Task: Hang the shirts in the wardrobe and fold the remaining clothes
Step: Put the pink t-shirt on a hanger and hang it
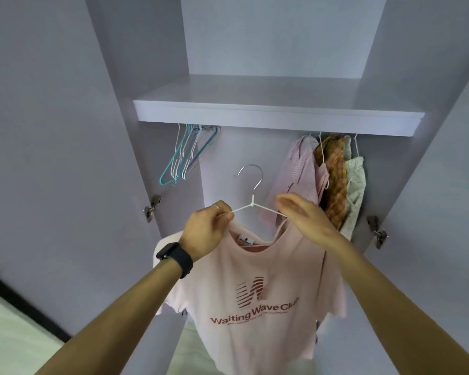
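Centre frame: left hand point(209, 228) and right hand point(306, 220) each pinch 1 arm of a hanger point(252, 204), apparently seating a pink T-shirt point(255, 293) for the wardrobe point(255, 117) above.

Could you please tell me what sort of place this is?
An open wardrobe, likely in a home: a shelf, empty hangers and hung shirts beneath it, door hinges at the sides.

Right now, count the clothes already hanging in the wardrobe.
3, all under the shelf at the right: a pink striped shirt nearest the middle, an orange checked garment beside it, a pale one furthest right. Others may hide between them. The held T-shirt is not counted.
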Tool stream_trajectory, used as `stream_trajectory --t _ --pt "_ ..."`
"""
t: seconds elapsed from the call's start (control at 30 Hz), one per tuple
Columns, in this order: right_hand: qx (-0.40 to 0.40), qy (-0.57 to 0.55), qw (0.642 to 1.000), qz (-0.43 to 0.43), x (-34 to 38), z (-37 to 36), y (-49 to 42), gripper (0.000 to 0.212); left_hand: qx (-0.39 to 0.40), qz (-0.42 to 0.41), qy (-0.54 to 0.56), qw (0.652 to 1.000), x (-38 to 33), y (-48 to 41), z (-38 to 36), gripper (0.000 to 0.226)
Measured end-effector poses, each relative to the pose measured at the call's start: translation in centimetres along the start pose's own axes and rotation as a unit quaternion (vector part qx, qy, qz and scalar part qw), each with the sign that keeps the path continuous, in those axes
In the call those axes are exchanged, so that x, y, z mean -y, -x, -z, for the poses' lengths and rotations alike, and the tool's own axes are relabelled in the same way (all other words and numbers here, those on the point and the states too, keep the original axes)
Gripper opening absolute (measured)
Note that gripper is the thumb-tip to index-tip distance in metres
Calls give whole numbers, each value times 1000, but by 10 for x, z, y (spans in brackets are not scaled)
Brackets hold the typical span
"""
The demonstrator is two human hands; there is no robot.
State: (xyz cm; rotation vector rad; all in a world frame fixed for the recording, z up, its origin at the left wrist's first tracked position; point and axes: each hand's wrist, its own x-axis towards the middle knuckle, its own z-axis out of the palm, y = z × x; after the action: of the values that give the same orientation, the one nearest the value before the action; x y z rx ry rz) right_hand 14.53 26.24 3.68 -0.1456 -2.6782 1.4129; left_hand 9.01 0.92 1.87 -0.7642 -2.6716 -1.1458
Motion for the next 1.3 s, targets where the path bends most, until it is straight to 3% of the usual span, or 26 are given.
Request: stream_trajectory --t 0.1,0.23,0.4,0.57,0.63,0.7,0.8,0.87,0.97,1.07,1.17,1.3 --pt "23 105 993 -57 -32 -8 8 36 9 23 -17 1000 11 -2 12 25" --pt "-60 71 996 -14 -43 -39 16 44 29 43 -72 996 6 -7 13 13" --pt "-68 74 995 5 -38 -62 15 36 78 8 -78 994 -15 -23 11 28" --pt "-216 -30 976 -2 -44 -61 19 37 124 11 -116 985 5 -16 9 26" --pt "-138 -7 989 60 -31 -60 23 29 94 44 -94 990 12 -13 9 29" --pt "-63 -41 993 87 -23 -58 21 8 79 60 -53 994 18 -15 11 28" --pt "-82 -7 991 103 -38 -42 6 28 96 90 52 990 25 -15 18 25" --pt "-37 57 994 81 -50 -30 5 30 112 106 110 982 28 -16 22 24" --pt "-16 125 988 88 -58 -30 12 22 124 92 75 985 22 -22 29 3" --pt "-41 127 987 85 -62 -25 12 17 88 88 23 992 16 -26 38 11" --pt "2 167 985 50 -76 -23 18 47 97 96 3 991 19 -23 42 13" --pt "77 225 971 1 -91 -16 21 36 124 72 -63 988 15 -17 40 4"
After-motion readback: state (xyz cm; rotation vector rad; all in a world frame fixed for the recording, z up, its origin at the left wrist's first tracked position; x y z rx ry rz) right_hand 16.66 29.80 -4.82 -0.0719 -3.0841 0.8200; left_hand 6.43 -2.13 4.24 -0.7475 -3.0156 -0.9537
